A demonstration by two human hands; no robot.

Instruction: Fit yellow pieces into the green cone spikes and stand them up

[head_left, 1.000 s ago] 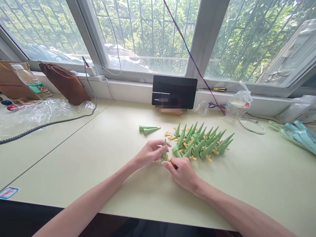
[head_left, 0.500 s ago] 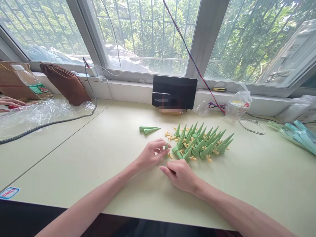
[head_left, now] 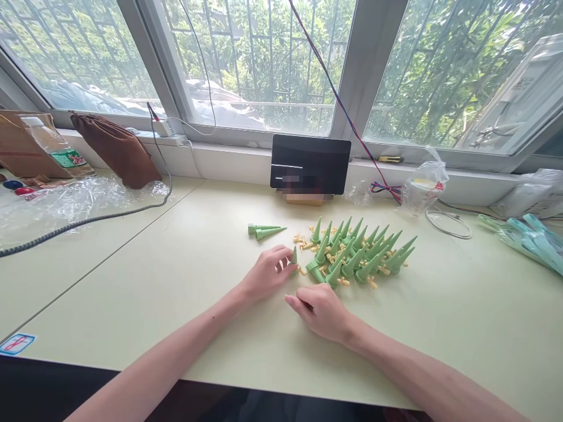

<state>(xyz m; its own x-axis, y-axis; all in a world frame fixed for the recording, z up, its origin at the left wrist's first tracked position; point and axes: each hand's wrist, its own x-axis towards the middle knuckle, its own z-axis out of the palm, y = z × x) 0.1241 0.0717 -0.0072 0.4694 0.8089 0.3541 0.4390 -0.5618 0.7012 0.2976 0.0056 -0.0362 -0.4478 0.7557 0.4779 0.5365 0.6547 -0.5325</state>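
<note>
My left hand [head_left: 271,271] has its fingers around a green cone [head_left: 294,255] that stands upright beside the group, a yellow piece at its side. My right hand [head_left: 323,309] rests on the table just in front of the group, its fingers curled; whether anything is inside them is hidden. Several green cones [head_left: 355,265] with small yellow valve pieces [head_left: 343,282] stand close together to the right of my left hand. Behind that hand, two green cones [head_left: 269,232] lie on their sides.
A dark tablet [head_left: 310,164] leans at the window sill. Brown pouch [head_left: 118,149], bottle [head_left: 65,153], clear plastic wrap and a black cable [head_left: 88,221] are at left. At right are a bagged cup [head_left: 423,190], a coiled white cable and pale green straps [head_left: 534,237].
The left hand's fingers have shifted slightly left, and more of the cone's tip shows between them. Another person's hand at the far left has left the view.
</note>
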